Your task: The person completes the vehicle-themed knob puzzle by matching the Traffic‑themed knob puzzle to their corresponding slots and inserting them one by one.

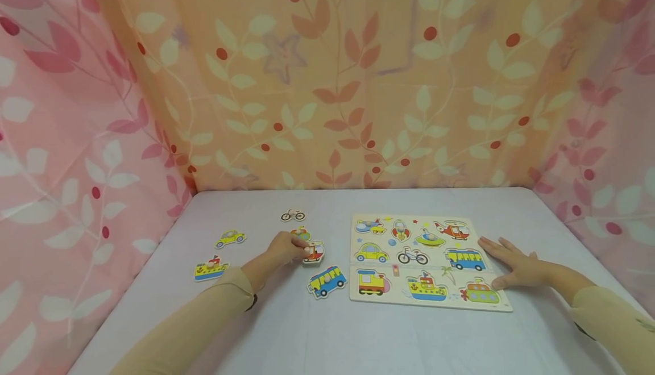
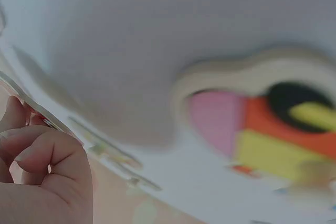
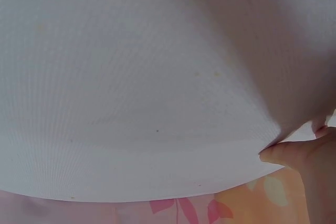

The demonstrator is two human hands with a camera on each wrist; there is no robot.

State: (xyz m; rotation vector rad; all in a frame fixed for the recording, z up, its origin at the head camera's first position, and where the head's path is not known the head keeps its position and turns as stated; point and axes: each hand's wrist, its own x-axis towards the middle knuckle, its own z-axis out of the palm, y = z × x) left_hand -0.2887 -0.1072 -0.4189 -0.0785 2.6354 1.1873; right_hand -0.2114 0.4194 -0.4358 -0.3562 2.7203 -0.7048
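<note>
My left hand (image 1: pixel 282 251) pinches a red and white helicopter puzzle piece (image 1: pixel 318 250) at the table's middle left. In the left wrist view, the curled fingers of the left hand (image 2: pixel 50 169) hold that piece near its edge. A green and orange submarine piece (image 1: pixel 301 231) lies just behind it, partly covered. On the right, my right hand (image 1: pixel 524 268) rests with spread fingers at the right edge of a wooden puzzle board (image 1: pixel 430 303). The board shows vehicle pictures; the plane (image 1: pixel 370 226), rocket (image 1: pixel 401 230) and flying saucer (image 1: pixel 428 238) carry knobs.
Around the left hand lie a bus piece (image 1: pixel 327 282), a bicycle piece (image 1: pixel 293 215), a yellow car piece (image 1: pixel 230 238) and a ship piece (image 1: pixel 211 269). A pink, red and yellow piece (image 2: pixel 262 145) shows close up in the left wrist view. Patterned curtains (image 1: pixel 338 79) surround the white table (image 1: pixel 358 341).
</note>
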